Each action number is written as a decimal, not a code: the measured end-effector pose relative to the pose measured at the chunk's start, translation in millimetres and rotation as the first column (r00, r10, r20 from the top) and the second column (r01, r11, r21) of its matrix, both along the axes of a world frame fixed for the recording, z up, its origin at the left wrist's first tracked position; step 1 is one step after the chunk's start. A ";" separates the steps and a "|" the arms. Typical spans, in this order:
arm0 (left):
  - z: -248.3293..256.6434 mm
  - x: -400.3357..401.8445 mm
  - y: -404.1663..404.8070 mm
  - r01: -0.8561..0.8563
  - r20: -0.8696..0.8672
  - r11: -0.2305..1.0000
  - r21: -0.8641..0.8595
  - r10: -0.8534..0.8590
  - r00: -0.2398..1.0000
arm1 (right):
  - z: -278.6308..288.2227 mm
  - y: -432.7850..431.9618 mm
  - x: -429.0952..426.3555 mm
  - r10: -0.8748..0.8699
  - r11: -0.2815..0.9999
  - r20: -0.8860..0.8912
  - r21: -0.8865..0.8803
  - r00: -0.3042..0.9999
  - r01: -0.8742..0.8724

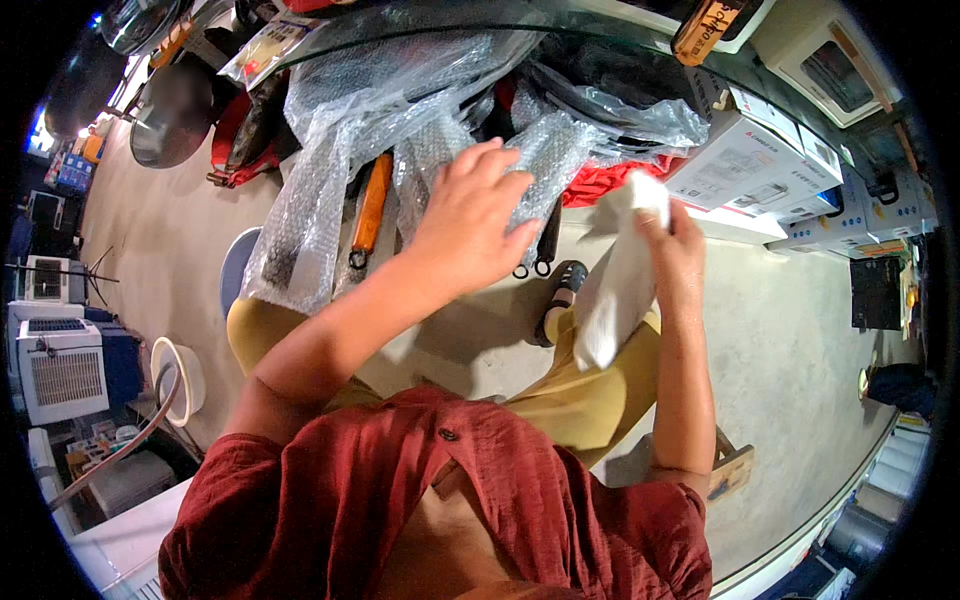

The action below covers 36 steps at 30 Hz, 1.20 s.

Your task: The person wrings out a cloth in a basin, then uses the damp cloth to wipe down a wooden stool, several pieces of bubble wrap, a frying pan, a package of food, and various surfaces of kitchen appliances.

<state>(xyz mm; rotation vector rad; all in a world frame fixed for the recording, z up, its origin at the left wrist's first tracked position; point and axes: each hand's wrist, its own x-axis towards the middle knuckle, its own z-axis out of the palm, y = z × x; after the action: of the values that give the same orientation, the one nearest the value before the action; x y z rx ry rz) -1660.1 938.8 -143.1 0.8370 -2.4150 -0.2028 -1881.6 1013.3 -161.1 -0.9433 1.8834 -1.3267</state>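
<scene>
My left hand point(480, 217) is spread, palm down, over or on several bubble-wrapped pans; whether it touches them I cannot tell. Bubble wrap point(300, 217) hangs around their handles beside it. An orange wooden handle point(371, 206) with a metal ring shows between the wraps, left of my hand. Dark handles point(551, 229) with rings stick out below the wrap on the right. My right hand point(675, 240) grips a white cloth point(622, 277), which hangs down over my right knee and is partly blurred. Red fabric or plastic point(611, 180) lies behind the cloth.
A glass shelf edge point(480, 28) curves above the pans. Printed cartons point(750, 161) stand at the right. An uncovered pan point(172, 112) hangs at the upper left. On the left floor are a white bucket point(187, 382) and an air cooler point(64, 367). Part of a wooden stool point(731, 472) shows beside me.
</scene>
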 end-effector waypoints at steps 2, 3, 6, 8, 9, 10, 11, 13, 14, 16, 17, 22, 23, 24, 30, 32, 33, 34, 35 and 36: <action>-1.9 -16.6 -9.1 0.009 0.127 1.000 0.004 -0.010 0.992 | 13.2 -13.6 -2.7 -0.190 0.970 -0.047 -0.165 0.981 0.180; -2.7 -27.7 -15.3 -0.014 0.193 0.998 0.060 0.002 0.981 | 8.4 -26.9 -5.4 -0.190 0.946 -0.172 -0.295 0.967 0.134; -0.3 -52.1 -31.2 -0.095 0.399 0.966 0.241 -0.009 0.917 | 1.3 -80.9 -7.9 -0.253 0.888 -0.644 -0.451 0.722 -0.091; -5.1 -58.2 -43.8 -0.134 0.553 0.947 0.292 -0.053 0.831 | 3.4 -118.4 7.4 -0.161 0.934 -0.887 -0.279 0.433 -0.224; -4.3 -60.4 -46.9 -0.150 0.614 0.949 0.279 -0.057 0.787 | -4.2 -134.5 8.5 -0.071 0.941 -0.932 -0.180 0.355 -0.286; -6.8 -61.5 -48.3 -0.134 0.589 0.956 0.262 -0.048 0.806 | -13.3 -142.8 8.4 0.025 0.966 -0.949 -0.058 0.315 -0.251; -10.7 -61.9 -47.7 -0.118 0.563 0.962 0.244 -0.041 0.826 | -26.3 -148.8 4.4 0.123 0.976 -0.952 0.065 0.279 -0.209; -13.4 -59.8 -47.6 -0.114 0.538 0.968 0.221 -0.024 0.843 | -46.9 -153.9 -12.9 0.053 0.988 -0.929 -0.005 0.366 -0.156; -13.6 -57.9 -47.6 -0.120 0.538 0.968 0.218 -0.016 0.843 | -50.1 -148.4 -25.8 0.056 0.989 -0.942 0.007 0.332 -0.148; -14.5 -56.1 -46.9 -0.127 0.529 0.972 0.198 0.003 0.849 | -57.6 -129.1 -59.8 0.026 0.995 -0.961 0.000 0.275 -0.096; -14.7 -57.4 -47.1 -0.126 0.542 0.970 0.206 -0.006 0.840 | -62.1 -117.4 -78.2 -0.005 0.999 -0.967 -0.019 0.254 -0.050; 8.2 -71.3 -59.4 -0.158 0.660 0.923 0.352 -0.125 0.741 | -65.1 -44.2 -128.9 -0.322 0.935 -0.615 -0.089 0.719 0.343; 8.4 -76.0 -63.9 -0.131 0.630 0.944 0.302 -0.094 0.771 | -57.7 -33.2 -130.5 -0.387 0.914 -0.323 -0.011 0.864 0.406; 8.7 -79.9 -68.4 -0.117 0.600 0.962 0.249 -0.058 0.798 | -55.1 -24.8 -127.2 -0.424 0.903 -0.136 -0.132 0.895 0.408; -42.7 -120.3 -111.0 0.031 0.277 0.996 -0.080 -0.008 0.961 | -14.6 -14.8 -89.2 -0.334 0.773 0.302 -0.455 0.893 0.442; -49.3 -123.6 -117.4 0.058 0.407 0.988 0.141 -0.111 0.906 | 0.2 -24.7 -76.9 -0.313 0.721 0.338 -0.524 0.887 0.454; -46.4 -123.2 -117.4 0.067 0.401 0.985 0.162 -0.127 0.907 | 4.5 -29.3 -72.2 -0.301 0.695 0.359 -0.552 0.884 0.461; -42.0 -122.5 -116.5 0.074 0.395 0.980 0.182 -0.142 0.908 | 7.8 -32.4 -69.8 -0.319 0.666 0.363 -0.571 0.875 0.480; -40.0 -122.0 -116.7 0.081 0.388 0.976 0.203 -0.156 0.908 | 10.5 -35.3 -68.2 -0.337 0.638 0.368 -0.588 0.867 0.498; -40.9 -122.2 -117.4 0.128 0.310 0.985 0.117 -0.158 0.938 | 13.9 -37.3 -67.1 -0.355 0.606 0.370 -0.607 0.858 0.513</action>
<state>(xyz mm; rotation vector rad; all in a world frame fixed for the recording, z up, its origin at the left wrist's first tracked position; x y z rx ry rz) -1782.3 821.4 -184.0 0.7851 -2.7932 -0.2579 -1948.6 976.1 -147.2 -0.6172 1.4858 -2.4499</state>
